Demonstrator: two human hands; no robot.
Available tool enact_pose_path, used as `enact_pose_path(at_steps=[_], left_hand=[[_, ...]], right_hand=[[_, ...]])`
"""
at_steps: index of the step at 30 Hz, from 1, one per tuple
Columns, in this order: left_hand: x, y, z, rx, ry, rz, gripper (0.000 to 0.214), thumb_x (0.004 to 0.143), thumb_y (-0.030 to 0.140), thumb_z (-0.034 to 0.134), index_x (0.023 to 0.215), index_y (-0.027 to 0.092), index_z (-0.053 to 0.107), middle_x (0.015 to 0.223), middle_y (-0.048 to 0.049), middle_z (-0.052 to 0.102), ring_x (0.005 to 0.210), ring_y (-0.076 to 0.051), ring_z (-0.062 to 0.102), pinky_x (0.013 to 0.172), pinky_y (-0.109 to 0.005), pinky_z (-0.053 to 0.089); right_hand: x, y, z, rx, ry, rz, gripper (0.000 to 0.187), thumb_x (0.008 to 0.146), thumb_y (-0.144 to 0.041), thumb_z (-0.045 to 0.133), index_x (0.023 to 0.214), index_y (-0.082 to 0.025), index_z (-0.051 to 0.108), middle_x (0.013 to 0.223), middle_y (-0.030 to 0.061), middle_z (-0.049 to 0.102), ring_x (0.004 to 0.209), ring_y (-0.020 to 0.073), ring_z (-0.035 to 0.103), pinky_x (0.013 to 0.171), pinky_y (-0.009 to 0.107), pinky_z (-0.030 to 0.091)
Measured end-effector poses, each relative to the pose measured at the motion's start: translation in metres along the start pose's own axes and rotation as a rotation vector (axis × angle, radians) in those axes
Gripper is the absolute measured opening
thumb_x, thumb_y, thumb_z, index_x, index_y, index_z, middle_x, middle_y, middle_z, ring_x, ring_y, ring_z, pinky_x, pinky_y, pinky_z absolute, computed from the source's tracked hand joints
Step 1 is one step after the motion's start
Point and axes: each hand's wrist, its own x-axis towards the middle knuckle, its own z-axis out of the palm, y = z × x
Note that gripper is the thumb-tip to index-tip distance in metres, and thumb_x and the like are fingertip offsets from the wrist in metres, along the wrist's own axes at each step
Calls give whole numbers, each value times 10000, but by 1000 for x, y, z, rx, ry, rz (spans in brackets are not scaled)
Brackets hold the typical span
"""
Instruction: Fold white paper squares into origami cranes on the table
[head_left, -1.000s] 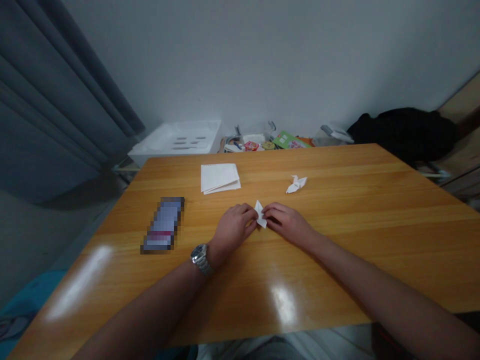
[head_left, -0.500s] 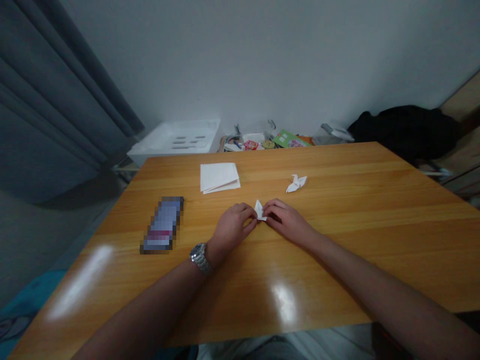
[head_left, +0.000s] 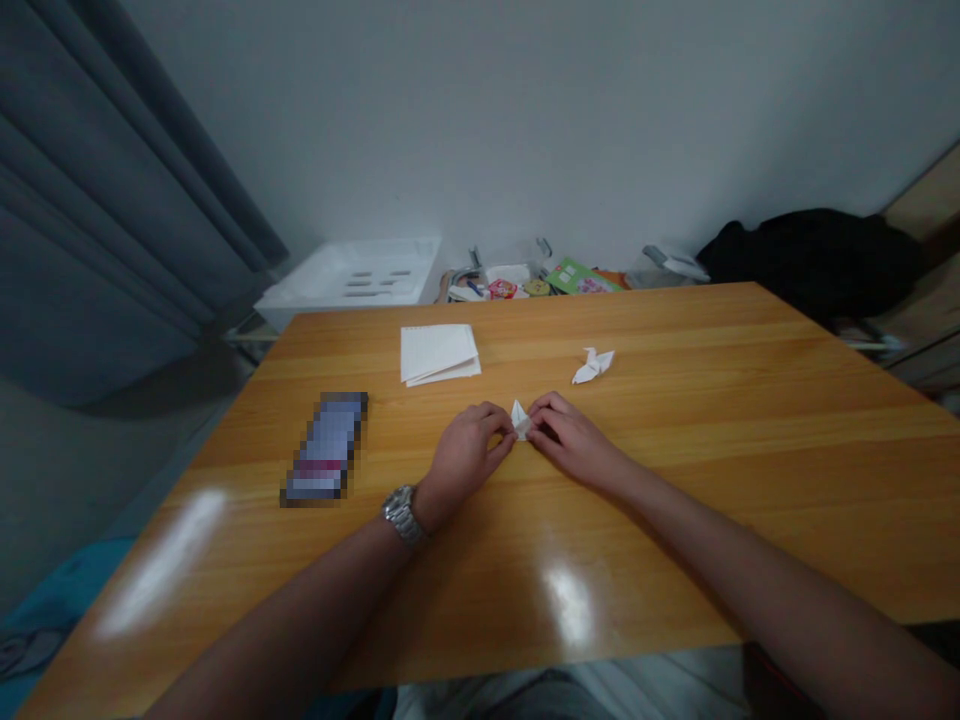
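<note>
A small white folded paper piece (head_left: 519,418) rests on the wooden table (head_left: 675,480) between my two hands. My left hand (head_left: 463,458), with a metal watch on its wrist, pinches the piece's left side with closed fingers. My right hand (head_left: 571,437) pinches its right side, fingers pressed together over it. Most of the paper is hidden under my fingertips; only a small pointed flap shows.
A finished white paper crane (head_left: 592,366) lies further back to the right. A stack of white paper sheets (head_left: 439,353) sits at the back left, and a blurred-out flat object (head_left: 325,458) lies at the left. Behind the table are a white tray, clutter and a black bag.
Both hands have closed in over the paper piece and shifted slightly away from me. Less of the paper shows now than a second ago.
</note>
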Motion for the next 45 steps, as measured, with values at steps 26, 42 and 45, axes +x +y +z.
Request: enact_pose_path(at_steps=[26, 42, 45], left_hand=[[3, 2, 2, -25, 34, -116, 58, 915, 261, 637, 879, 217, 627, 894, -18, 694, 842, -195, 636, 768, -312, 491], [1, 6, -3, 82, -10, -12, 133, 953, 303, 606, 1028, 210, 665, 1076, -54, 693, 1010, -224, 621, 900, -349, 501], [0, 7, -2, 116, 12, -18, 160, 940, 340, 627, 1025, 207, 654, 1061, -58, 682, 992, -231, 614, 868, -351, 501]], right_hand=[[-2, -3, 0, 33, 59, 83, 88, 913, -213, 642, 855, -200, 578, 943, 46, 571, 870, 197, 559, 777, 330, 464], [-3, 3, 1, 29, 70, 0, 36, 910, -177, 646, 909, -204, 669, 1047, 77, 627, 961, 210, 625, 862, 367, 517], [-5, 4, 1, 32, 73, -23, 59, 919, -192, 646, 929, -212, 701, 1058, 80, 622, 988, 214, 629, 882, 376, 525]])
